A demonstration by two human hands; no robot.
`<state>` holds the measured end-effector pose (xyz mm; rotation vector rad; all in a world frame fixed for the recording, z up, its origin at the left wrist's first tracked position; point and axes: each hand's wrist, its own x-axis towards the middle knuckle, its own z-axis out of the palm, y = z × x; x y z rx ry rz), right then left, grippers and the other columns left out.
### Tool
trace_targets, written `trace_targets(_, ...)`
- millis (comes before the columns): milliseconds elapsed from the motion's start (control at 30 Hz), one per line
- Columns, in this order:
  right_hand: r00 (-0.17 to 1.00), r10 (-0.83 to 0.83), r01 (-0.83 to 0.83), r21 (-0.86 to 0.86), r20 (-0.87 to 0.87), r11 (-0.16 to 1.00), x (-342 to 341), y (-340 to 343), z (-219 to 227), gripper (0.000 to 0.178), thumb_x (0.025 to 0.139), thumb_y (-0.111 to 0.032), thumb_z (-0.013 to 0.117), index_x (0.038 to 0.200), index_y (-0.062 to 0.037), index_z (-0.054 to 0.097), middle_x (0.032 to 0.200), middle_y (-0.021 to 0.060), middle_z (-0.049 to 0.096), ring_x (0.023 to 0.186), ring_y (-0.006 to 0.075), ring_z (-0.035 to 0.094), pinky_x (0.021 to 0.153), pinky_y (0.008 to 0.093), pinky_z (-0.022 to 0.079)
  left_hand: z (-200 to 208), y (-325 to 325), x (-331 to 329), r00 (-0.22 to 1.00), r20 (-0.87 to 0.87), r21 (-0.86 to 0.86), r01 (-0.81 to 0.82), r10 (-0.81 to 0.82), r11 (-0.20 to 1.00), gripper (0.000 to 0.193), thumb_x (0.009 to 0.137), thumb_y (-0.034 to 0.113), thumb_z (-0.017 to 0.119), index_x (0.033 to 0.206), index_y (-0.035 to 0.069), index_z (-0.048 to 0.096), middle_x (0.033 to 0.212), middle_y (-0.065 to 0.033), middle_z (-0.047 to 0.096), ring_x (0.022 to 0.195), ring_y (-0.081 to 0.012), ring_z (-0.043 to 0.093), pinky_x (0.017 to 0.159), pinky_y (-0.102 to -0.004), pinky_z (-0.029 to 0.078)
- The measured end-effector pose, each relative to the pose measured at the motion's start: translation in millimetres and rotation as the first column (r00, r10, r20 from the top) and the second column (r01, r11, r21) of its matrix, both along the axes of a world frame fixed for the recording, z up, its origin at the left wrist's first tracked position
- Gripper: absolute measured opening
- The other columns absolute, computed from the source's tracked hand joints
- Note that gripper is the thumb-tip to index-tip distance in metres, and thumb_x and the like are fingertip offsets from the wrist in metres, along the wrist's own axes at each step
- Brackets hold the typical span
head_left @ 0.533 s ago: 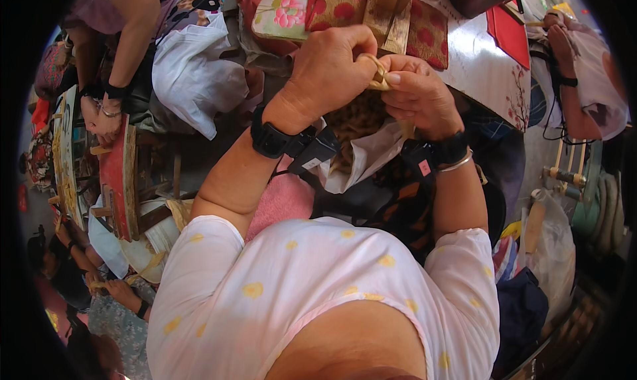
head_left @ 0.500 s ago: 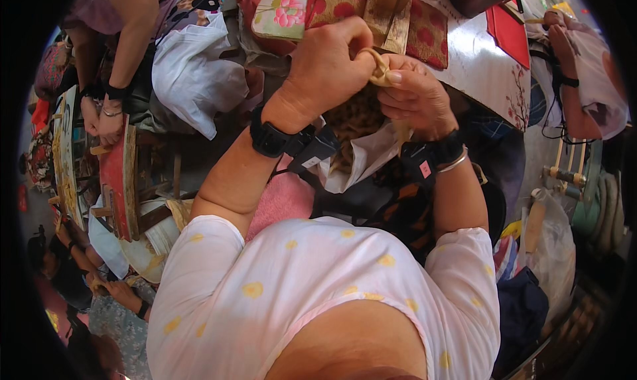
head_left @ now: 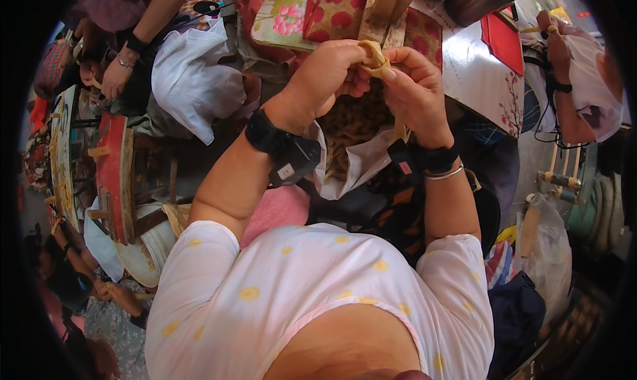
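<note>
Up in front of me, just short of the table, my left hand (head_left: 322, 78) and my right hand (head_left: 421, 98) meet on a pale tan strip (head_left: 375, 60). The strip is bent into a loop or knot; its material is hard to make out. Thumb and fingers of each hand pinch it from either side. A tail of the strip seems to hang below my right palm. Under my hands is a white bag (head_left: 366, 160), opened out, with many tan-brown pieces (head_left: 355, 125) inside, partly hidden by my wrists.
Beyond my hands, the table (head_left: 474, 55) bears a wooden stand (head_left: 391, 8), red-patterned cloth pads (head_left: 336, 12), a red folder (head_left: 502, 42) and a dark metal flask (head_left: 481, 0). To the left stands a red wooden stool (head_left: 114, 181). Other people work at left and right.
Both hands have come slightly lower and turned, showing the knotted strip more openly between the fingertips. At the upper left, another person's hands have moved up and apart.
</note>
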<state>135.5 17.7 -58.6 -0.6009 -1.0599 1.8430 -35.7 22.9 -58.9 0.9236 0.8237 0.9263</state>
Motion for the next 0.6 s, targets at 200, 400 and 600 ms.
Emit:
trace_targets(200,0.93,-0.174,0.107,0.215,0.323,0.971,1.9,1.1,-2.7,0.014,0.085,-0.011,0.061,0.095,-0.0015,0.059,0.067,-0.0049,0.055,0.051,-0.0008,0.04,0.043,0.0155,0.026,4.8,4.8,-1.4,0.954,0.289,-0.306,0.017,0.076,0.952,0.019,0.087,0.02,0.049,0.092,0.004,0.057,0.073,-0.0028,0.056,0.057,-0.0125,0.051,0.055,-0.0254,0.044)
trace_targets(400,0.97,0.212,-0.231,-0.176,-0.12,0.957,12.6,3.2,-3.3,0.014,0.086,-0.011,0.057,0.097,-0.0031,0.061,0.06,-0.0053,0.047,0.046,0.0017,0.035,0.041,0.0179,0.027,7.7,1.4,-0.1,0.976,0.211,-0.138,0.086,-0.056,0.987,0.012,0.081,0.005,0.052,0.092,0.004,0.057,0.075,-0.0016,0.058,0.06,-0.0112,0.056,0.052,-0.0252,0.048)
trace_targets(600,0.937,0.133,-0.198,-0.175,-0.324,0.965,9.4,5.9,-14.0,0.014,0.088,-0.01,0.055,0.1,-0.0067,0.061,0.059,-0.0061,0.041,0.044,0.0026,0.032,0.041,0.0182,0.028,0.7,-4.2,12.9,0.89,-0.265,0.532,-0.186,0.371,0.826,0.004,0.077,0.004,0.062,0.078,0.001,0.059,0.064,-0.006,0.06,0.055,-0.0105,0.058,0.052,-0.0234,0.047)
